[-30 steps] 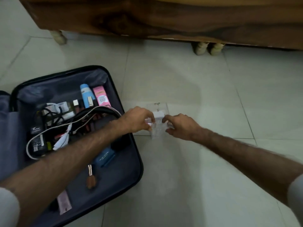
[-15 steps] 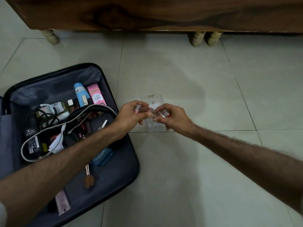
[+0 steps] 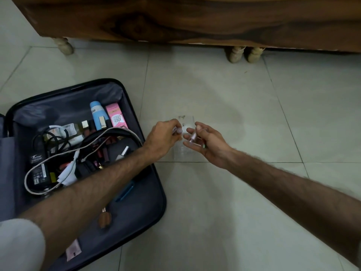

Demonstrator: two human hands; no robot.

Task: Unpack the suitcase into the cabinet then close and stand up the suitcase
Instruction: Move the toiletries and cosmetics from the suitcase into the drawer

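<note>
The black suitcase (image 3: pixel 154 202) lies open on the floor at the left, filled with cables, chargers, a blue bottle (image 3: pixel 97 114), a pink box (image 3: pixel 115 117) and several cosmetics. To its right a clear plastic organiser (image 3: pixel 184 151) sits on the tiles. Just above it, my left hand (image 3: pixel 162 137) pinches a small clear tube (image 3: pixel 178 130). My right hand (image 3: pixel 209 141) holds small pinkish cosmetic tubes (image 3: pixel 193 136). The wooden cabinet (image 3: pixel 195 18) stands along the top on turned legs.
Pale floor tiles (image 3: pixel 244 222) spread to the right of the suitcase and in front of the cabinet. Cabinet legs (image 3: pixel 236 53) stand ahead of the hands. A makeup brush (image 3: pixel 105 219) and a pink sachet (image 3: pixel 72 250) lie in the suitcase's near end.
Both hands rose from the clear organiser on the floor, each lifting small tubes out of it, and then drew slightly apart.
</note>
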